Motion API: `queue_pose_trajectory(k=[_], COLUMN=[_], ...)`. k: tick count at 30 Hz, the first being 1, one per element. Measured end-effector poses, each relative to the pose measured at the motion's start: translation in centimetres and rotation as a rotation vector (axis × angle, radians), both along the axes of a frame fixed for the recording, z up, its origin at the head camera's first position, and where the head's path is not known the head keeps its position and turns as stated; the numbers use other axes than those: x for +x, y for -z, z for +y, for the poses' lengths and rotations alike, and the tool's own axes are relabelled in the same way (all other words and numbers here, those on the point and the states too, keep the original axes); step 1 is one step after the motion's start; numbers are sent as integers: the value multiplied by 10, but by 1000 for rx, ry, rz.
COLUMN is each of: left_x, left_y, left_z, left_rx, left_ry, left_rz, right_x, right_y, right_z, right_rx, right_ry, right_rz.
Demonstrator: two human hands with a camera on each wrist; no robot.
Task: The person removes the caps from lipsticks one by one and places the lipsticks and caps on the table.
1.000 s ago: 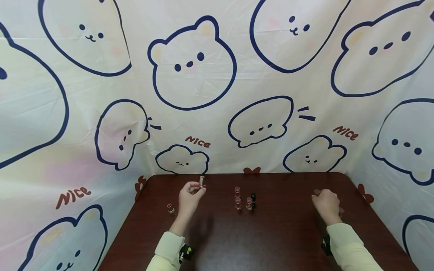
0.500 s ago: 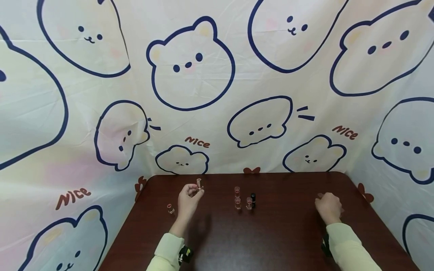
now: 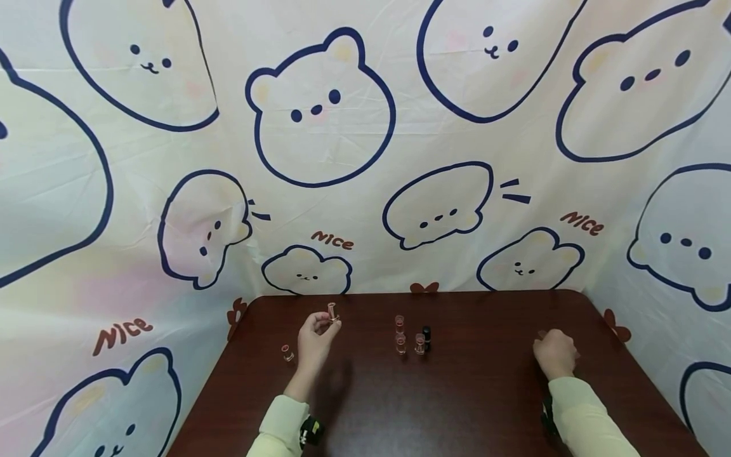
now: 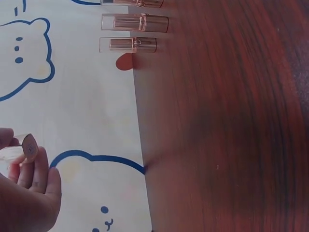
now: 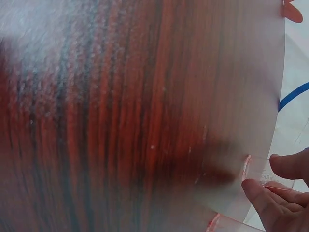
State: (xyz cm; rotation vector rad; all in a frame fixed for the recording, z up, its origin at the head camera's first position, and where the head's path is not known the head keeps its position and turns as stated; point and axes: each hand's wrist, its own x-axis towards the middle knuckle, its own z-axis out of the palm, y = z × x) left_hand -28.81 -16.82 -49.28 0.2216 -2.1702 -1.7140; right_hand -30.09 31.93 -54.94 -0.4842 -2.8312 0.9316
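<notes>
In the head view my left hand (image 3: 315, 339) pinches a lipstick tube (image 3: 333, 310) above the table's far left part. The left wrist view shows the tube's oval rose-gold end (image 4: 30, 147) between the fingers. My right hand (image 3: 555, 354) is low over the right side of the table. Its thumb and fingers pinch a clear plastic cap (image 5: 258, 170) with a pinkish rim, seen in the right wrist view. A second clear piece (image 5: 229, 224) lies beside that hand, partly cut off by the frame. A red-tipped lipstick (image 3: 287, 353) stands left of my left hand.
Several lipsticks (image 3: 401, 344) stand at the middle of the brown table (image 3: 434, 406), one of them black (image 3: 426, 336). In the left wrist view they have clear caps and rose-gold bases (image 4: 135, 22). A bear-print cloth (image 3: 320, 209) hangs behind the table.
My left hand has drifted slightly left and down with the lipstick tube. The right hand has shifted a little right and down, toward me. The standing lipsticks have stayed put.
</notes>
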Motion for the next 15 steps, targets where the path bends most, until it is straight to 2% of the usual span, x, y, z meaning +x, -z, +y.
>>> queue_pose_trajectory(k=[8, 15], left_x=[-3, -12], left_y=[9, 23], left_z=[-2, -5], left_rx=[7, 21], left_ry=[-43, -93], left_rz=[4, 23], right_x=[0, 2], right_y=[-1, -2], right_z=[-1, -3], right_rx=[25, 43], right_ry=[-1, -8], right_rz=[2, 52])
